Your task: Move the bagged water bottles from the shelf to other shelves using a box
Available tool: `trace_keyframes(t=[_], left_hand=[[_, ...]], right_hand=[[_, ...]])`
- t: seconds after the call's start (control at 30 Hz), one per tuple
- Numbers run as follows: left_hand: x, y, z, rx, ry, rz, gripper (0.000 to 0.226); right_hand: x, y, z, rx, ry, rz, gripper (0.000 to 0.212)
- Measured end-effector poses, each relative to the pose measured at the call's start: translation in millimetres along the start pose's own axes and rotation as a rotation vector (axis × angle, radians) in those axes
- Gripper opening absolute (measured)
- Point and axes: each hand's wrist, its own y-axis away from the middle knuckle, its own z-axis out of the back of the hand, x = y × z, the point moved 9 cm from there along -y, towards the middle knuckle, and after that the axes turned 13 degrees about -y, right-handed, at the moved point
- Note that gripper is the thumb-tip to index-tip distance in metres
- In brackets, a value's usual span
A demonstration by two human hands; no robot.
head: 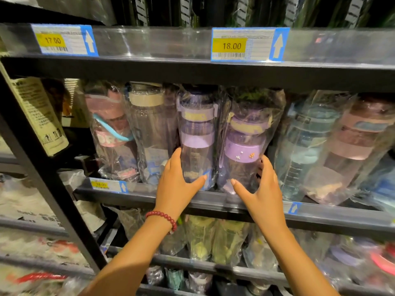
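Your left hand (178,178) and right hand (259,184) each cup a purple bagged bottle (197,142) (245,146) low on the middle shelf (320,216); close your fingers firmly before lifting, since the plastic looks slippery.

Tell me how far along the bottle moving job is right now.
Early, by the look of it. Nothing shows as moved: the shelf is packed with bagged bottles and no box is in view. In hand: the left hand and right hand are closing around the two purple bottles. Boxing and reshelving remain.
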Motion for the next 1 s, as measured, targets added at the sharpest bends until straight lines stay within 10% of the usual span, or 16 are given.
trace_keyframes(t=[0.5,1.0], left_hand=[[2.1,88.2,55.5,-0.209,-0.422,0.034,0.072],[39.1,472.5,54.1,-0.097,-0.926,0.810,0.073]], right_hand=[[43.6,53.8,-19.0,0.379,0.140,0.411,0.052],[56.3,333.2,-70.1,1.123,-0.059,0.836,0.051]])
